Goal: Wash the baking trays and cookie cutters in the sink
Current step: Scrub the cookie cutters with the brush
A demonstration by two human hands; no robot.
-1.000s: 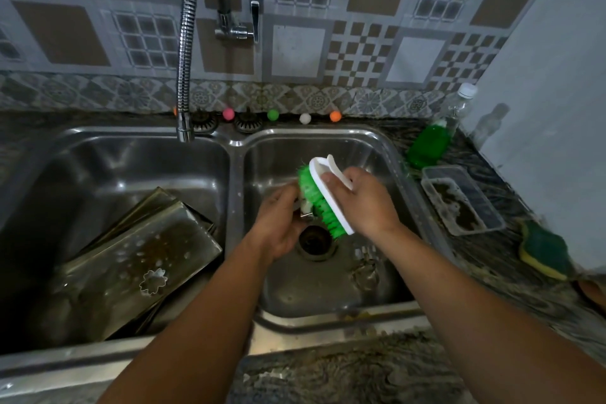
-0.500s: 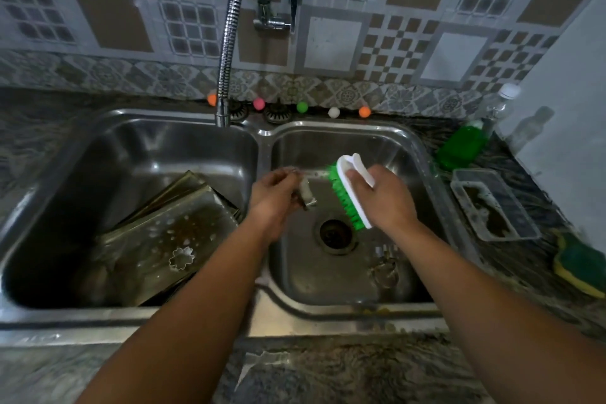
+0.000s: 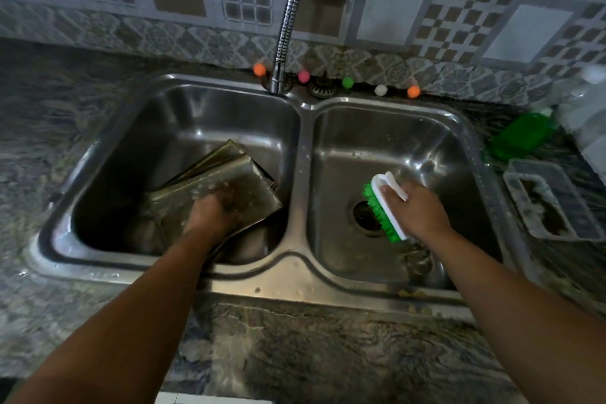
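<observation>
While the left hand [image 3: 213,211] reaches down onto the baking trays [image 3: 229,184] in the left basin of the sink [image 3: 295,275], motion blur hides its fingers, so whether they grip anything cannot be told. The right hand [image 3: 416,210] holds the scrubbing brush [image 3: 385,210] by its white handle over the right basin's drain [image 3: 364,216]. To do the step well, any cutter there should be pinched firmly, then lifted across to the bristles. The stacked trays lean tilted against the basin wall, dull brownish metal flecked with suds.
</observation>
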